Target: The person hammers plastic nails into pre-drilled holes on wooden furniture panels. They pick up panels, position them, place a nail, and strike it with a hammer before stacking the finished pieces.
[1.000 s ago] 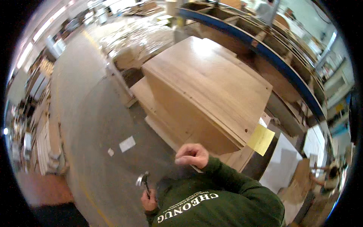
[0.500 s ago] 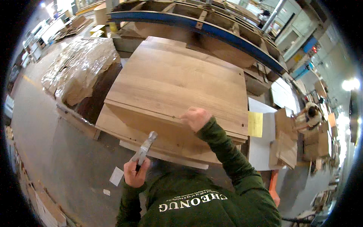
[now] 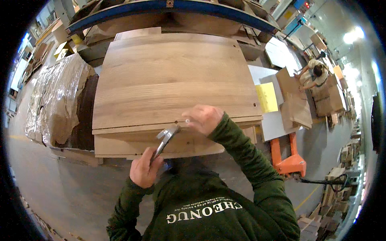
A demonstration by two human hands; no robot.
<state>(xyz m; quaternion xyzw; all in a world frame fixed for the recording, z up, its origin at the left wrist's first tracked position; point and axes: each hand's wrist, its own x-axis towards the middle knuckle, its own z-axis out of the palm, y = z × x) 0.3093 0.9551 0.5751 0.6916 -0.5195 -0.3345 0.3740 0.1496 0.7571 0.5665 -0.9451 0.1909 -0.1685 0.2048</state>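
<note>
A wood-grain panel point(image 3: 173, 76) lies flat on top of a stack before me. Its near edge has a small hole point(image 3: 176, 121), and a groove runs along that edge. My left hand point(image 3: 145, 168) is closed around a metal claw hammer point(image 3: 164, 141), whose head is at the near edge, just below the hole. Resting close to the panel's near edge, my right hand point(image 3: 206, 118) pinches a small white peg point(image 3: 187, 120) a little to the right of the hole. Its exact kind is too small to tell.
Another board point(image 3: 120, 145) juts out below the panel. A plastic-wrapped stack point(image 3: 56, 100) stands at left. To the right are a yellow sheet point(image 3: 267, 97), cardboard pieces point(image 3: 292, 96) and an orange pallet jack point(image 3: 287, 160). A person point(image 3: 315, 74) works at far right; a blue-edged frame point(image 3: 181, 5) spans the back.
My left hand has brought the hammer up to the panel's near edge. The white peg now shows in my right fingers, slightly right of the hole. The whole view has turned.
</note>
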